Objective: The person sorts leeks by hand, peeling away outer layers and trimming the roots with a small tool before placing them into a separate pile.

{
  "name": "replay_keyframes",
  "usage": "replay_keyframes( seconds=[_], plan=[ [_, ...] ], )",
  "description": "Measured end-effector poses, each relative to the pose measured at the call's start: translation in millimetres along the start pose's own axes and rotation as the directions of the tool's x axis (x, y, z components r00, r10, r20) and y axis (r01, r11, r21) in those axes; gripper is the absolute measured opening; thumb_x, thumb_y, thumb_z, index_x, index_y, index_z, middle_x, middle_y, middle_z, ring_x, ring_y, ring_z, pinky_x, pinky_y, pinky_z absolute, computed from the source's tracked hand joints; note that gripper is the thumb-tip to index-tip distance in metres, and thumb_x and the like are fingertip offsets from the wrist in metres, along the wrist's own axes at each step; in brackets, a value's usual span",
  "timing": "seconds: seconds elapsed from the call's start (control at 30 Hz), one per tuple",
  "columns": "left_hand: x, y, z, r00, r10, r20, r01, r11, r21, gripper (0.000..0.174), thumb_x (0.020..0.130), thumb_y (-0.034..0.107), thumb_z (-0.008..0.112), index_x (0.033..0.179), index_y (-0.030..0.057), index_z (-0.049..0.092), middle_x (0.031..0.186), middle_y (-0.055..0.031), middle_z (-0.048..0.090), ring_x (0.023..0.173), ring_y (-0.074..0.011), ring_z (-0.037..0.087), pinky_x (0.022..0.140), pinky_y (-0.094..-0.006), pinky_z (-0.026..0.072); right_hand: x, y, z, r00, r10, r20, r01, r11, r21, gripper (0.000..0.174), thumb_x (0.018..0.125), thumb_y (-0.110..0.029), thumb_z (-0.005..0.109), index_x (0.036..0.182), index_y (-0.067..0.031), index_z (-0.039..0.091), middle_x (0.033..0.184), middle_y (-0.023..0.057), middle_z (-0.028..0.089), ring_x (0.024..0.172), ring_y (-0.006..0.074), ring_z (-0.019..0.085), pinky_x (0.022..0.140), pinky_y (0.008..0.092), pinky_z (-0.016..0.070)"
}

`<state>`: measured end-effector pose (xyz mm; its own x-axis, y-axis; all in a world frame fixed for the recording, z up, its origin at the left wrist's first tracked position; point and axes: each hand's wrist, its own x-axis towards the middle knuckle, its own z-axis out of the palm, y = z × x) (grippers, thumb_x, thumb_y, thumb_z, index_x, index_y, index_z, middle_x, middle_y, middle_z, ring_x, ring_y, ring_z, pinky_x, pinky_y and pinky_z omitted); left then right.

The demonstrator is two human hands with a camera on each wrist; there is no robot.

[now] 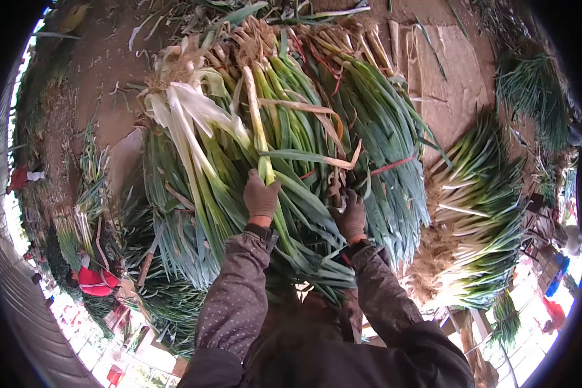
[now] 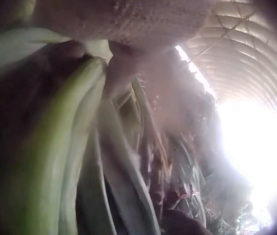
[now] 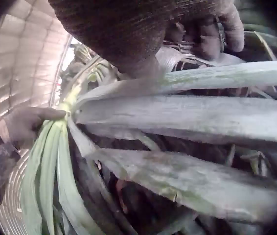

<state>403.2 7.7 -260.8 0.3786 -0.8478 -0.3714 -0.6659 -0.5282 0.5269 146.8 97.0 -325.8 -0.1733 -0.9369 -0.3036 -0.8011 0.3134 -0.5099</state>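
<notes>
My gloved left hand [image 1: 262, 196] grips a leek [image 1: 252, 107] around its pale green neck, where the leaves fan out. Its root end points away from me, over the pile. The right wrist view shows the same left hand [image 3: 26, 122] with thumb and fingers closed on the stalk. To the right, my gloved right hand [image 1: 350, 218] is among the leaves, fingers curled; its thumb side lies against a long flat leek leaf [image 3: 217, 76]. I cannot tell how firmly it holds that leaf. In the left wrist view, blurred green leaves [image 2: 55, 152] hang below the left glove [image 2: 124, 19].
Beneath both hands lies a broad pile of leeks [image 1: 394, 155], roots away from me, some tied with red string [image 1: 392, 165]. More leeks [image 1: 472, 213] are stacked at the right, by a cardboard sheet [image 1: 449, 71]. A red cloth-like item [image 1: 97, 282] is at the left.
</notes>
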Motion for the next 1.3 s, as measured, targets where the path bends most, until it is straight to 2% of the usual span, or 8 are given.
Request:
replay_keyframes(
  seconds=[0.1, 0.27, 0.37, 0.53, 0.6, 0.77, 0.9, 1.3],
  plan=[
    [6, -2, -2, 0.998, 0.019, 0.063, -0.021, 0.999, 0.033, 0.051, 0.075, 0.027, 0.083, 0.109, -0.0013, 0.057, 0.092, -0.0281, 0.07, 0.089, -0.0463, 0.068, 0.079, -0.0476, 0.0547, 6, -9, -12, 0.989, 0.084, 0.123, -0.065, 0.986, -0.152, 0.059, 0.086, -0.046, 0.072, 0.131, -0.0121, 0.053, 0.11, 0.022, 0.066, 0.095, 0.0451, 0.066, 0.082, 0.0539, 0.0519],
    [-19, 43, -49, 0.967, 0.148, 0.208, 0.07, 0.633, -0.771, 0.041, 0.081, 0.015, 0.083, 0.113, -0.0024, 0.064, 0.095, -0.0027, 0.068, 0.083, -0.0111, 0.06, 0.078, -0.0296, 0.0522, 15, 4, -32, 0.989, -0.132, 0.073, 0.131, 0.991, 0.01, 0.042, 0.078, -0.039, 0.08, 0.108, -0.0133, 0.069, 0.106, 0.0135, 0.07, 0.099, 0.036, 0.064, 0.087, 0.051, 0.0485],
    [-32, 52, -60, 0.962, 0.141, 0.232, 0.071, 0.693, -0.717, 0.047, 0.082, 0.019, 0.085, 0.121, 0.0019, 0.063, 0.101, 0.0003, 0.066, 0.089, -0.01, 0.06, 0.081, -0.0269, 0.0502, 5, -15, -106, 0.968, -0.248, 0.039, 0.238, 0.956, 0.171, 0.047, 0.073, -0.024, 0.085, 0.113, -0.0074, 0.068, 0.11, 0.014, 0.071, 0.095, 0.0306, 0.065, 0.089, 0.0442, 0.0496],
    [-25, 32, -27, 0.851, -0.04, 0.523, 0.393, 0.709, -0.585, 0.025, 0.083, 0.019, 0.085, 0.098, 0.0034, 0.072, 0.075, 0.0036, 0.065, 0.055, -0.0058, 0.049, 0.048, -0.0276, 0.0388, -15, -61, -225, 0.987, 0.146, 0.069, -0.146, 0.619, 0.772, 0.034, 0.089, -0.007, 0.06, 0.122, 0.0024, 0.057, 0.092, 0.0, 0.055, 0.081, 0.0078, 0.052, 0.074, 0.0244, 0.0425],
    [-31, 33, -22, 0.825, -0.052, 0.563, 0.423, 0.718, -0.553, 0.025, 0.084, 0.018, 0.084, 0.1, 0.0028, 0.072, 0.079, 0.0027, 0.066, 0.058, -0.0067, 0.052, 0.052, -0.0275, 0.042, -13, -32, -238, 0.983, 0.098, -0.153, 0.041, 0.699, 0.714, 0.032, 0.091, -0.01, 0.061, 0.119, 0.0032, 0.058, 0.09, -0.0012, 0.056, 0.074, 0.009, 0.05, 0.065, 0.0255, 0.0433],
    [-59, 24, -1, 0.86, 0.008, 0.51, 0.42, 0.556, -0.717, 0.023, 0.09, 0.009, 0.073, 0.111, 0.0004, 0.071, 0.089, 0.0009, 0.07, 0.073, -0.0106, 0.061, 0.067, -0.0273, 0.0499, -27, -103, -262, 0.987, -0.153, 0.046, 0.127, 0.927, 0.354, 0.045, 0.088, -0.007, 0.063, 0.132, 0.0008, 0.059, 0.098, 0.0075, 0.07, 0.086, 0.0176, 0.066, 0.077, 0.0319, 0.0537],
    [-85, 16, 1, 0.849, 0.062, 0.525, 0.415, 0.535, -0.736, 0.018, 0.101, 0.019, 0.062, 0.11, 0.0056, 0.069, 0.08, 0.0071, 0.06, 0.058, -0.0023, 0.049, 0.048, -0.0225, 0.0379, -72, -130, -219, 0.919, -0.18, 0.352, 0.08, 0.957, 0.279, 0.065, 0.079, -0.008, 0.068, 0.141, 0.0037, 0.052, 0.114, 0.0254, 0.069, 0.101, 0.0414, 0.07, 0.084, 0.0415, 0.0563],
    [-96, -21, 33, 0.888, -0.083, 0.453, 0.436, 0.464, -0.771, 0.042, 0.107, 0.038, 0.057, 0.111, -0.0025, 0.069, 0.092, 0.0022, 0.063, 0.082, -0.0081, 0.049, 0.074, -0.0288, 0.0473, -126, -102, -191, 0.885, -0.155, 0.439, 0.091, 0.982, 0.164, 0.061, 0.079, -0.015, 0.07, 0.136, -0.0008, 0.054, 0.098, 0.0256, 0.071, 0.084, 0.0444, 0.07, 0.073, 0.0497, 0.0562]
  ],
)
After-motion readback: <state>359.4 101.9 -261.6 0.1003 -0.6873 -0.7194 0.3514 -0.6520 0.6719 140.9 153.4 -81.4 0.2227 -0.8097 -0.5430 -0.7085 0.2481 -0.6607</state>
